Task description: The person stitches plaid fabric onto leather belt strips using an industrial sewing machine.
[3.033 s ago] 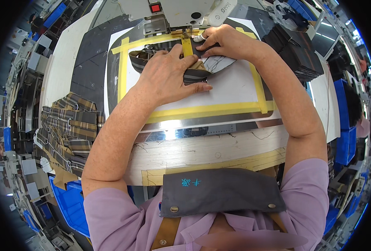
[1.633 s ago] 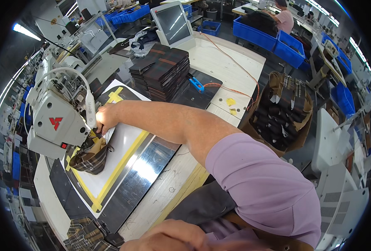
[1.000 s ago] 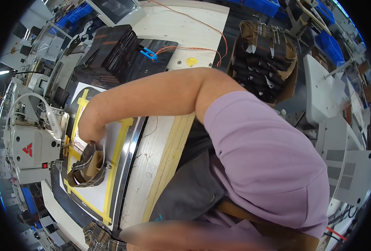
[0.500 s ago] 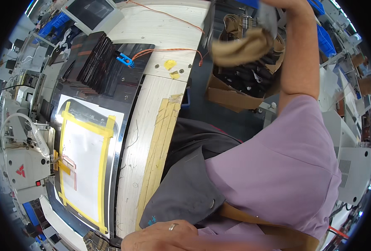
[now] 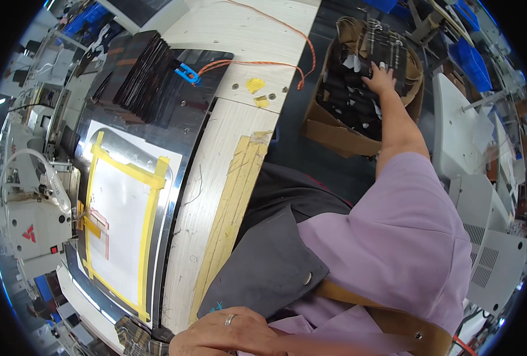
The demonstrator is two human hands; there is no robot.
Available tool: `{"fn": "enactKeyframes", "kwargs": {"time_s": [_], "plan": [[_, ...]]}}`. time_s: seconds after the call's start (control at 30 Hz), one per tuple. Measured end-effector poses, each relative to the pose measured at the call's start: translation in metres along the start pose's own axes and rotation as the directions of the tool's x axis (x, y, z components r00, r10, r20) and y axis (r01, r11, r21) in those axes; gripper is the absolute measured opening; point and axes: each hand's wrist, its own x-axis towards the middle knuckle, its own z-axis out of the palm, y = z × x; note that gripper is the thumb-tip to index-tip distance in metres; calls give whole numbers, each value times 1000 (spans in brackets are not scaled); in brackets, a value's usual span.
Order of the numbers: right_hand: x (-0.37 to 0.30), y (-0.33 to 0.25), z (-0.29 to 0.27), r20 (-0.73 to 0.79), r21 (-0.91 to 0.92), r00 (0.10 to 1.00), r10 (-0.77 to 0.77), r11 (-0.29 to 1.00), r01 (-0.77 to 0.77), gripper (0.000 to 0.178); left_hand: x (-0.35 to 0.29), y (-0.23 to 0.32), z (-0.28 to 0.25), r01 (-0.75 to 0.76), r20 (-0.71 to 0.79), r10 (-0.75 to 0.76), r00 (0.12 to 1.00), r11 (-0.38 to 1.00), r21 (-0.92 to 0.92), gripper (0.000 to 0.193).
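My right hand [image 5: 383, 78] reaches out at the upper right, fingers spread on the dark checked cloth pieces [image 5: 349, 101] that fill a cardboard box [image 5: 340, 140]. Something small and white shows at its fingers. A brownish-tan piece [image 5: 349, 31] lies among the bundles at the box's far end. My left hand [image 5: 231, 333] is at the lower edge, back upward, with a ring on one finger; its fingertips are hidden. Beside it, by the near end of the work table, is a dark checked fabric [image 5: 137, 337]. Whether the left hand grips anything does not show.
A sewing machine head [image 5: 38, 228] stands at the left, by a white sheet [image 5: 118, 231] framed in yellow tape. Stacked dark pieces [image 5: 130, 77] lie on the dark plate beside a blue clip tool [image 5: 187, 74] on an orange cord. The pale table [image 5: 195, 184] runs alongside me.
My right hand has come down onto the pieces in the box; the blurred tan and grey cloth swinging by it no longer hangs in the air. My left hand is nearly still.
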Motion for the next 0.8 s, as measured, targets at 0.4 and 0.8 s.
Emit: {"fn": "enactKeyframes", "kwargs": {"time_s": [0.4,0.8], "plan": [[76,-45,-131,-624,214,651,-432,707,674,66,-106,66,-12,404,-408,-177,896,705,583,25],[-292,-352,-275,-558,313,-178,-811,-404,860,41,-345,168,-16,964,-945,268,186,-234,124,35]]}}
